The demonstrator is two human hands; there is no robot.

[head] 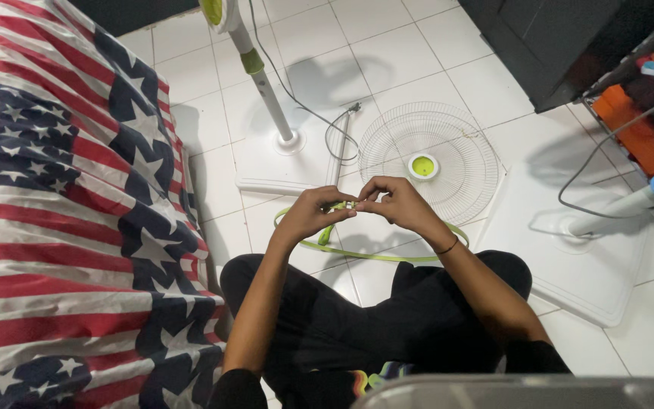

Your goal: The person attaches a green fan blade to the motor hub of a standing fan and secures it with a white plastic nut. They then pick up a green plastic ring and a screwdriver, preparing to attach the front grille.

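Sitting on the tiled floor, I hold a thin lime-green plastic ring band (372, 255) in front of my knees. My left hand (313, 213) and my right hand (392, 201) meet at the band's top, both pinching the same small clasp part between the fingertips. The rest of the band loops down towards my legs. Just beyond my hands a white wire fan grille (448, 136) with a green centre cap lies flat on the floor.
A white fan stand (272, 96) with green collar rises from its square base, its cable trailing beside it. A second white fan base (569, 257) lies at right. A star-and-stripe fabric (62, 204) covers the left side. A dark cabinet and a rack stand at upper right.
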